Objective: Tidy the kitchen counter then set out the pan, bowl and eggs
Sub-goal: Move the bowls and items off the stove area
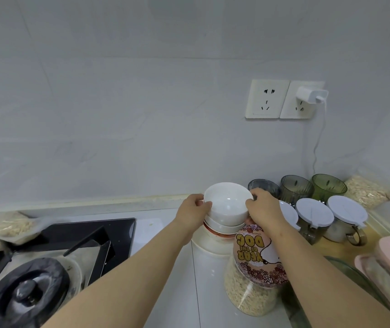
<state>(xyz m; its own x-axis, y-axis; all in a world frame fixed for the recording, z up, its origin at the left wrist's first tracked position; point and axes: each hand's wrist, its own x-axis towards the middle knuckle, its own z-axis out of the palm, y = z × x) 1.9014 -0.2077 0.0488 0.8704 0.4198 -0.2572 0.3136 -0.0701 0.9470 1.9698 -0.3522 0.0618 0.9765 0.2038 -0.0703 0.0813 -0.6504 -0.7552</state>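
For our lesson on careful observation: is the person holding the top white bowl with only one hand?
No, the left hand and the right hand each grip the top white bowl on opposite sides.

Glossy, seemingly ceramic bowl (227,204); glass jar (250,294).

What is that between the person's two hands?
A white bowl, gripped at its rim by the left hand and right hand, over a stack of bowls. The head view shows it.

1. the top bowl (227,205) is plain white.
2. the jar lid (255,254) is pink, with a rose pattern and yellow letters.
3. the hob (89,233) at the counter's left edge is black.
4. the glass (328,187) near the back right corner is green.
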